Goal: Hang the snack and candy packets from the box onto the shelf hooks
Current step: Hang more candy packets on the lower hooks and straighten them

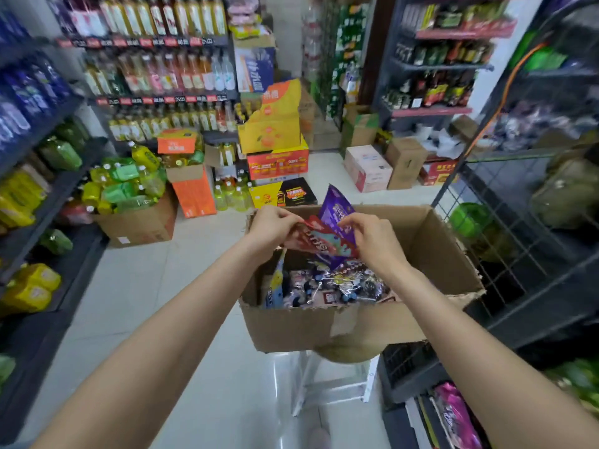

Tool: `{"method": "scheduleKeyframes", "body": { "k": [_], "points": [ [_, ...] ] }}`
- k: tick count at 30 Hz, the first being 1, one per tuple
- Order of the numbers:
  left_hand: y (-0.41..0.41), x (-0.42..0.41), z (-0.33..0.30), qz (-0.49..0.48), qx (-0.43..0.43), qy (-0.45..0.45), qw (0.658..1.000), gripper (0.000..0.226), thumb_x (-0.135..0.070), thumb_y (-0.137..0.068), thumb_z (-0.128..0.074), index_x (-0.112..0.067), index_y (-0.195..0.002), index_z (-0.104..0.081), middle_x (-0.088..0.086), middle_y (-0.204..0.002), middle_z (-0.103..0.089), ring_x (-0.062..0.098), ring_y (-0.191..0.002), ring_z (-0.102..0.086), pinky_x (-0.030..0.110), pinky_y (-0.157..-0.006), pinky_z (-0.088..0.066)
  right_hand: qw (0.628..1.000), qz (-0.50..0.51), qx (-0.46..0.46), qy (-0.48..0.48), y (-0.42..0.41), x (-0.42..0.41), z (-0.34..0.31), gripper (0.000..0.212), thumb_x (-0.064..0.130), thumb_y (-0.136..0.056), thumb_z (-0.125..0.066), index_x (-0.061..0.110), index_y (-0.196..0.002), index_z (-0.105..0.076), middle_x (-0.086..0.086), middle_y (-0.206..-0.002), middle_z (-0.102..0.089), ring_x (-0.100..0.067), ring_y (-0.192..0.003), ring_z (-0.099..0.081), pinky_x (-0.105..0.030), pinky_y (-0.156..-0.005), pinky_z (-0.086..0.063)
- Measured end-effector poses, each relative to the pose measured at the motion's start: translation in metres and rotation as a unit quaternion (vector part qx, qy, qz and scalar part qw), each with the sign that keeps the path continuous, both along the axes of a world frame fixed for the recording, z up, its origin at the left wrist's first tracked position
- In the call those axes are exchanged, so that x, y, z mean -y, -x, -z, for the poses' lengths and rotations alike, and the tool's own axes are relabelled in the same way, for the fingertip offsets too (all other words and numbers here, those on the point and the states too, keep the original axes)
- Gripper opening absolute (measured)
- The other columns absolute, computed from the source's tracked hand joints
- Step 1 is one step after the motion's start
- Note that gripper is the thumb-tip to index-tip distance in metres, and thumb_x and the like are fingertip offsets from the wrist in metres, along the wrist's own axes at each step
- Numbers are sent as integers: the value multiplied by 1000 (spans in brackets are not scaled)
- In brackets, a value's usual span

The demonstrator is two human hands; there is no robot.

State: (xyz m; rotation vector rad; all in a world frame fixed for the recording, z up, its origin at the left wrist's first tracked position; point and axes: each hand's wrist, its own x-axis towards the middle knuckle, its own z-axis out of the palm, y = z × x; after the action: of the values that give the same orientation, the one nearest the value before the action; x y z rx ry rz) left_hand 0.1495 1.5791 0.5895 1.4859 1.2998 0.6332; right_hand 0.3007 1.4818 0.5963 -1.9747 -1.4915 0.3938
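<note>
Both hands [324, 234] outstretched over the box [327, 322] — pinching red packet [319, 243], purple packet [335, 210].

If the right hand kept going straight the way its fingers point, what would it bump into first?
The right hand points up-left and already pinches the purple packet. Just beyond lie the red packet and probably the left hand; depth is unclear.

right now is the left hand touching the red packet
Touching. The head view shows the left hand pinching the red packet's upper left edge above the box.
</note>
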Motion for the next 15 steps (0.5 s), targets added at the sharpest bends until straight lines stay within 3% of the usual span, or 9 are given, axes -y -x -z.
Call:
{"method": "scheduleKeyframes", "body": {
  "k": [3, 6, 9, 11, 13, 15],
  "points": [
    [-6, 23, -17, -18, 76, 61, 995, 31, -5, -93, -51, -5, -64, -59, 3, -54, -56, 9, -45, -52, 17, -47, -41, 997, 36, -18, -64, 11, 41, -28, 32, 3, -96, -41, 11, -106, -70, -2, -105, -67, -13, -99, -61, -24, -81, -45],
    [-10, 56, -40, -17, 212, 155, 965, 28, 0, -95, -49, -3, -67, -51, 2, -47, -56, 2, -32, -47, 11, -35, -38, 991, 56, -49, -110, 23, 89, -52, 21, 19, -95, -52, 13, -91, -71, 7, -86, -66, -7, -79, -60, -22, -68, -39],
    [-14, 93, -55, 2, 284, 235, 929, 6, 0, -94, -51, 2, -90, -54, 12, -76, -58, 5, -39, -55, 11, -35, -42, 995, 54, 14, -88, 32, 134, -64, 18, 26, -88, -65, 10, -96, -69, 5, -84, -63, -6, -73, -58, -16, -59, -40],
    [-18, 123, -64, 33, 283, 243, 927, 7, -1, -93, -53, 4, -88, -55, 15, -83, -56, 10, -55, -58, 13, -39, -46, 992, 74, 68, -77, 33, 164, -68, 19, 21, -90, -63, 3, -92, -68, -2, -84, -68, -8, -69, -58, -19, -58, -41],
    [-27, 153, -73, 65, 236, 203, 948, 17, -11, -94, -53, -1, -80, -55, 15, -81, -57, 14, -64, -55, 21, -48, -51, 987, 109, 85, -86, 30, 195, -72, 21, 17, -92, -60, 3, -78, -64, 1, -68, -65, -2, -59, -53, -17, -55, -38],
    [-38, 183, -78, 153, 57, 63, 985, 36, -43, -94, -48, -10, -97, -61, 14, -97, -61, 20, -83, -59, 32, -72, -51, 980, 151, 84, -96, 27, 230, -73, 28, 16, -92, -61, 6, -67, -55, 7, -51, -46, -6, -51, -47, -15, -52, -32]
  ]
}}
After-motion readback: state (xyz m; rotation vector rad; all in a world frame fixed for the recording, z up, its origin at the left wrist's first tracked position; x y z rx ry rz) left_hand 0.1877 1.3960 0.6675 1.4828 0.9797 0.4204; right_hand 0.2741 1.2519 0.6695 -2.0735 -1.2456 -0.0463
